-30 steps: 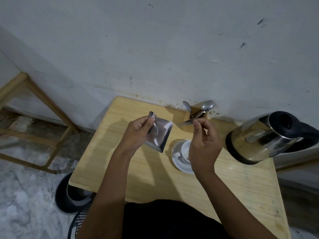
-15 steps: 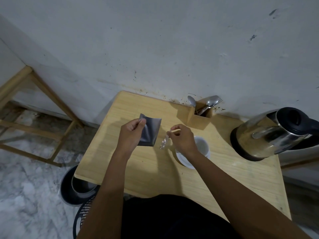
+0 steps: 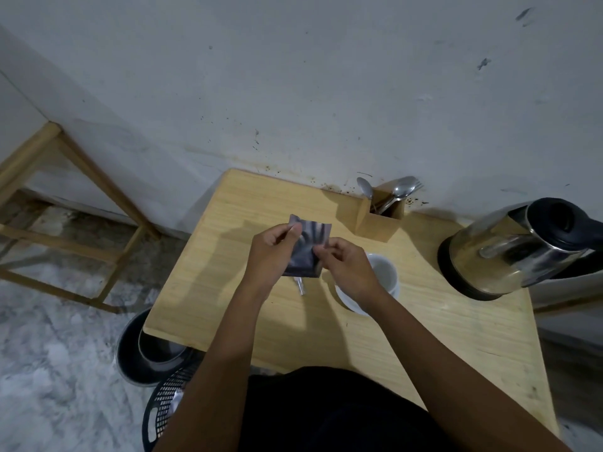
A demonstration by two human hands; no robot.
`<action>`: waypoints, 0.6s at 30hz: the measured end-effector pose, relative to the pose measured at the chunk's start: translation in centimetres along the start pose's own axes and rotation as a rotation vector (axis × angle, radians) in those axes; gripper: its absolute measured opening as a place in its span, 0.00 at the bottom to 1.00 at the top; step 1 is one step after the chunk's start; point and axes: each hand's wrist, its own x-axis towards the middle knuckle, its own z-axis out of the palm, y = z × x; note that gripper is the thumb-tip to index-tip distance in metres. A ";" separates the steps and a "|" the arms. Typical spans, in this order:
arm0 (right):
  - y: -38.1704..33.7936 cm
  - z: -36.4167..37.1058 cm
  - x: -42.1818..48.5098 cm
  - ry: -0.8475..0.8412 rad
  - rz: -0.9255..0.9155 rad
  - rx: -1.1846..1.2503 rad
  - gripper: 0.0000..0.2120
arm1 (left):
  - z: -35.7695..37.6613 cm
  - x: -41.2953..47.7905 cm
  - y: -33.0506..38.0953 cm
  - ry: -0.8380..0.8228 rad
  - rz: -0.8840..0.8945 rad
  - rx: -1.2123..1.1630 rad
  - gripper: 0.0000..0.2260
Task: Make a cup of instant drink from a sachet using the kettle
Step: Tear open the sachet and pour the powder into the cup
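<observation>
Sachet (image 3: 306, 246) held upright above table (image 3: 228, 288), pinched at top by left hand (image 3: 272, 256) and at right edge by right hand (image 3: 346, 267). White cup (image 3: 385, 275) just beside; kettle (image 3: 509, 249) far right.

A pale plastered wall (image 3: 326, 76), scuffed and speckled with dark spots near its base, stands behind a light wooden surface (image 3: 424, 337). The floor (image 3: 49, 370) is grey-white marbled stone. A bare wooden frame (image 3: 75, 223) stands at left. A dark round bin (image 3: 143, 360) and a black perforated basket (image 3: 160, 409) sit on the floor. Lighting is dim.
</observation>
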 end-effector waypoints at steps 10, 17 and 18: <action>3.6 -6.2 -4.2 0.229 -0.159 -0.225 0.29 | 4.6 0.1 2.6 -0.211 0.124 0.221 0.16; 6.7 -6.6 -8.0 0.278 -0.254 -0.274 0.39 | 8.9 -1.0 3.4 -0.320 0.098 0.235 0.15; 6.7 -6.4 -8.3 0.353 -0.251 -0.265 0.34 | 9.3 -1.3 3.4 -0.327 0.078 0.236 0.14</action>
